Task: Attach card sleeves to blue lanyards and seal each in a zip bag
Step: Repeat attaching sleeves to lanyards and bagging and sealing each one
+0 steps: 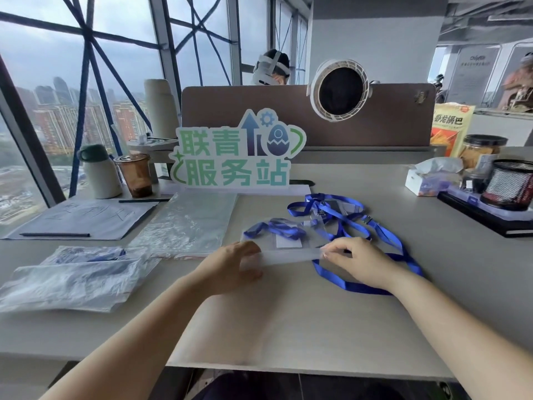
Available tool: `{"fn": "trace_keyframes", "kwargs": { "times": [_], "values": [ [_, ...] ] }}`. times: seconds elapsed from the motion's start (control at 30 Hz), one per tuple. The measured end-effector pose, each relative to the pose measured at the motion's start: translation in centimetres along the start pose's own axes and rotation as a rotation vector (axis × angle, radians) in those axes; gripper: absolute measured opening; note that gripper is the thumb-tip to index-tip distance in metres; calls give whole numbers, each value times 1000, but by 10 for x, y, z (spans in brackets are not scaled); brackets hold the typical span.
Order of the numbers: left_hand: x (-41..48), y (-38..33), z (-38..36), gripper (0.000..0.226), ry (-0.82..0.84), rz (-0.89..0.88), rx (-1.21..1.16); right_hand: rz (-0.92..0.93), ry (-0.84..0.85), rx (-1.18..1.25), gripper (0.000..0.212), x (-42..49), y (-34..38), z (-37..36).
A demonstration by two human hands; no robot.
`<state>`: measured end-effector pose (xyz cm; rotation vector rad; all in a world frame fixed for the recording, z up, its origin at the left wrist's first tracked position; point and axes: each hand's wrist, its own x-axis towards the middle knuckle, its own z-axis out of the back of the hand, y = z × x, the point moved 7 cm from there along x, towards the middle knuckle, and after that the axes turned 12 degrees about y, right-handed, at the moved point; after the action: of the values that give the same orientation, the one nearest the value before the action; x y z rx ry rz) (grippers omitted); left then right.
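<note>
While left hand (230,268) and right hand (359,261) pinch zip bag (288,256) | sign (235,160): 联青服务站

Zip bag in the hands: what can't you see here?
Head view:
- zip bag seal: fingers of the left hand and right hand cover both ends; closed or not, unclear.
- card sleeve clip: blue lanyard folds hide it.
- plastic pile: crinkled film blurs the contents.
- paper writing: too faint.

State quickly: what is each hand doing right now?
Left hand: pinches the zip bag at its near edge.
Right hand: pinches the same edge's other end.
</note>
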<state>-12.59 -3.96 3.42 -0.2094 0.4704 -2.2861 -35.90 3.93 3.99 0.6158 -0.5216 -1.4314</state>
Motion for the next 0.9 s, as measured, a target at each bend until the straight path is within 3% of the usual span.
{"fn": "trace_keyframes", "kwargs": {
  "times": [0.13,0.23,0.3,0.37,0.5,0.7,0.9],
  "values": [
    [-7,15,13,6,-129,20,-276,50,-94,188,15,-4,4,11],
    [-6,19,18,7,-219,82,-685,64,-195,320,15,-1,6,19],
    [1,22,15,7,-229,173,-775,13,-273,345,16,7,3,24],
    [10,29,10,14,-234,274,-685,-95,-314,287,22,18,-7,24],
    [22,46,10,17,-232,495,-282,-338,-288,0,34,34,-23,20],
    [36,49,10,38,-210,459,-490,-279,-239,67,19,45,-22,22],
    [37,42,13,45,-147,567,-109,-396,-183,37,35,50,-37,21]
  ]
}}
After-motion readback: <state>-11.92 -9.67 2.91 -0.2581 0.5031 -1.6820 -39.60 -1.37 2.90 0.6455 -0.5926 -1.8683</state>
